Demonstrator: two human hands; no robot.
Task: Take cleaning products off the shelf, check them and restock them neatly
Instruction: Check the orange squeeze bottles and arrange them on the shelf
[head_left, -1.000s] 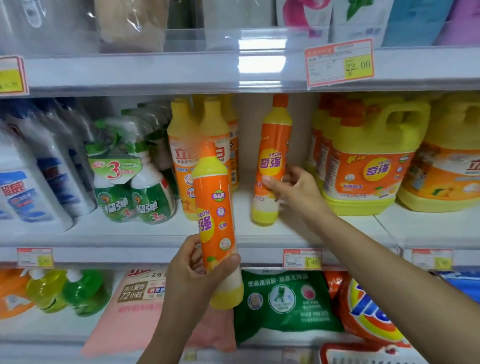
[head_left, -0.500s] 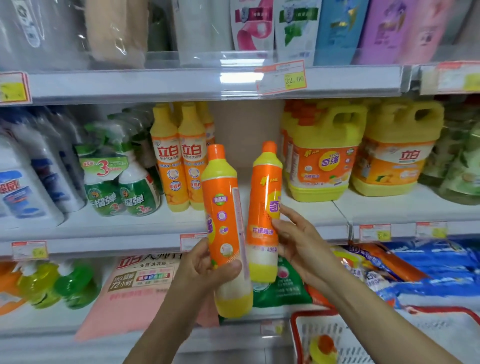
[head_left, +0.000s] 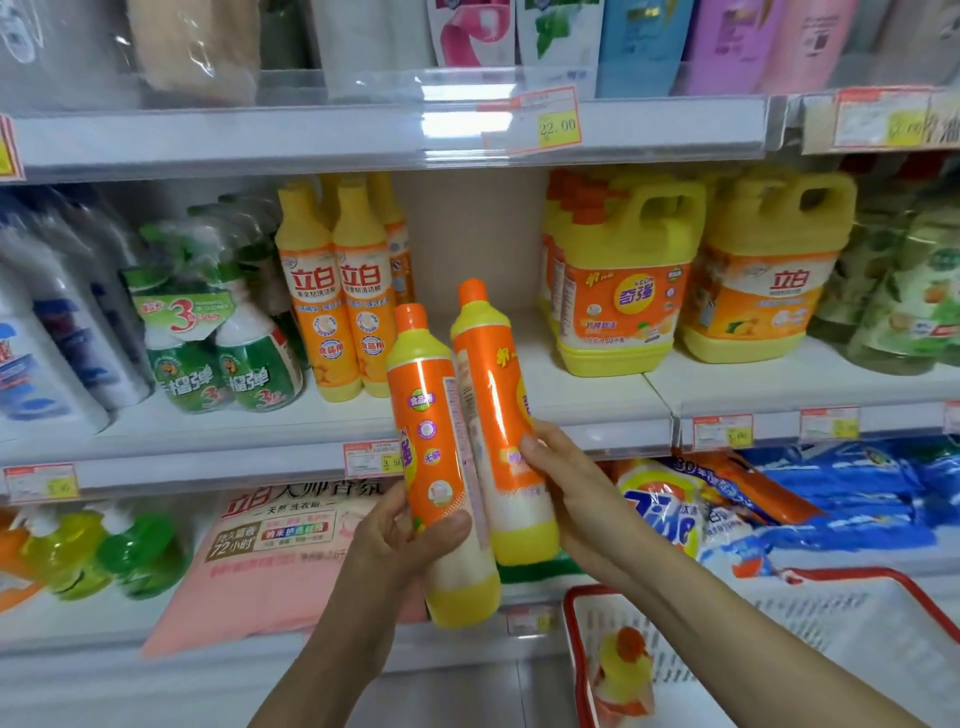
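my left hand (head_left: 402, 540) wraps the near orange bottle (head_left: 441, 467), thumb across its front; right hand (head_left: 566, 493) grips the second bottle (head_left: 498, 415), the two touching.

Your left hand (head_left: 410, 540) and your right hand (head_left: 566, 488) are bare. Your left forearm (head_left: 332, 665) and your right forearm (head_left: 727, 623) are bare too, as far up as you can see.
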